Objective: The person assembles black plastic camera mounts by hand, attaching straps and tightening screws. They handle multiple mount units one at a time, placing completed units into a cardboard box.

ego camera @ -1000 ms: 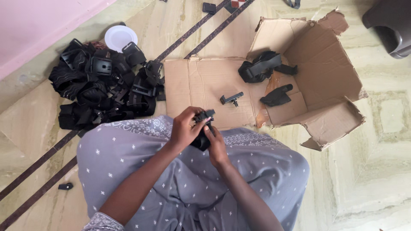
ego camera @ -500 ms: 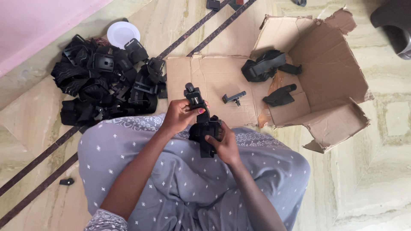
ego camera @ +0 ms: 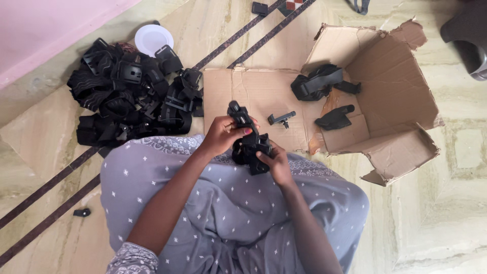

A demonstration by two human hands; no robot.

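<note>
Black plastic and strap fill both your hands: you hold a black holder [ego camera: 248,139] over your lap, just in front of the flattened cardboard box [ego camera: 253,91]. Your left hand [ego camera: 223,134] is closed around the upper, clamp-like end, which sticks up and away from you. Your right hand [ego camera: 276,162] is wrapped around the lower, bulkier part, fingers curled tight on it. Both grips are firm, and nothing else is in either hand.

To your left, on the stone floor [ego camera: 446,213], a big pile of black straps and mounts [ego camera: 132,96] lies heaped together, with a white bowl [ego camera: 153,38] touching its far edge. From how it lies, that pile looks like the larger share of the pieces, though you cannot tell from here whether it is the finished lot or the lot that waits.

On the cardboard only a few things are left: a small black clip [ego camera: 281,119] lying loose near your hands, a folded strap bundle [ego camera: 319,81] further back, and a dark curved piece [ego camera: 335,116] just beside the box's torn flap. A tiny black part [ego camera: 81,212] sits alone on the floor by your left knee, well apart from the rest.

Judging by this, the piece in your hands is mid-way, with its two ends joined but both hands busy on it, and a handful of items remain on the box
</note>
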